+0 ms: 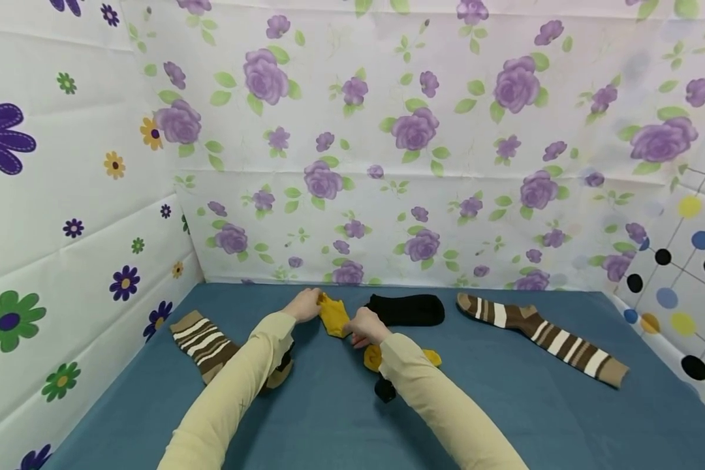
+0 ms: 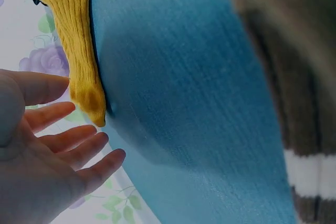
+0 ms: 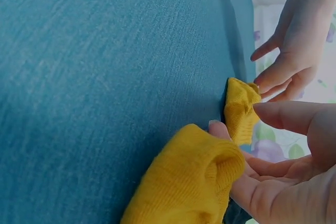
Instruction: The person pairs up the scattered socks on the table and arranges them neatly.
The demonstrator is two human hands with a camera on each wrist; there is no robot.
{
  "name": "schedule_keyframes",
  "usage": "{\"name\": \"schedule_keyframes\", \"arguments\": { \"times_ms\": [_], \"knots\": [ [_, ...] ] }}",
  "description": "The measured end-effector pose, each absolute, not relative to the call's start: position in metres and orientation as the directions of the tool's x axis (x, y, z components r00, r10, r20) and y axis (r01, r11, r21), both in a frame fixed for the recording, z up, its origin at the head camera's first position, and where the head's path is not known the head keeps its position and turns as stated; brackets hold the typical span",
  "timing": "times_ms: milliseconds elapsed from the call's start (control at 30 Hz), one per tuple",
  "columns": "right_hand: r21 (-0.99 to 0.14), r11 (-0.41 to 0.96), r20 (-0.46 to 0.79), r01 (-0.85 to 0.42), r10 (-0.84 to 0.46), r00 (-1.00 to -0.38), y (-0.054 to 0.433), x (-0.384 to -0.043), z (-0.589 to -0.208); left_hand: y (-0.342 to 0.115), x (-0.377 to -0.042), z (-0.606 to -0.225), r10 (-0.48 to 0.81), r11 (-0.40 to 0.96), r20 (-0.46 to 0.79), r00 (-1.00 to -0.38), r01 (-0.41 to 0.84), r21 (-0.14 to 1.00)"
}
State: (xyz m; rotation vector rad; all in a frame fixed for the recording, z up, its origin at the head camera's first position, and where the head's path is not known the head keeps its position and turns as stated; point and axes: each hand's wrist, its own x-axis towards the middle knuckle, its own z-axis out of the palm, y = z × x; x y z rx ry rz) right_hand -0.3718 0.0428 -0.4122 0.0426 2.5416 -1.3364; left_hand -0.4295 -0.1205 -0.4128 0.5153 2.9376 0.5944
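Left of the plain black sock [image 1: 411, 311] is a mustard-yellow sock [image 1: 333, 316], and farther left a brown sock [image 1: 202, 339] striped white and tan. Right of the black sock, a second brown sock [image 1: 549, 333] has similar stripes. Beneath it the cloth [image 1: 323, 418] is solid blue; behind it, the white backdrop [image 1: 376, 85] carries purple roses with green leaves.

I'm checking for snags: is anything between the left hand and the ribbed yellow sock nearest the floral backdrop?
Nothing visible stands between them. The left hand is right at one end of the ribbed yellow sock; the black sock lies off to the right, clear of that side.
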Motion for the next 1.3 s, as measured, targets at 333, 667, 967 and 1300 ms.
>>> {"name": "schedule_keyframes", "arguments": {
  "times_ms": [333,667,967,1300],
  "knots": [
    [-0.814,0.56,-0.247,0.152,-0.099,-0.964,0.044,-0.372,-0.412,-0.123,-0.429,-0.411,0.352,0.873,-0.008,-0.936,0.325,0.365],
    [-0.82,0.56,-0.217,0.118,-0.114,-0.97,0.052,-0.371,-0.411,-0.13,-0.418,-0.404,0.23,0.902,0.038,-0.972,0.227,0.367],
    [-0.811,0.575,-0.191,0.104,-0.092,-0.977,0.049,-0.372,-0.416,-0.137,-0.415,-0.404,0.152,0.929,0.02,-0.988,0.15,0.337],
    [-0.818,0.566,-0.196,0.104,-0.103,-0.975,0.048,-0.37,-0.415,-0.139,-0.419,-0.41,0.199,0.92,-0.007,-0.98,0.185,0.346]
  ]
}}
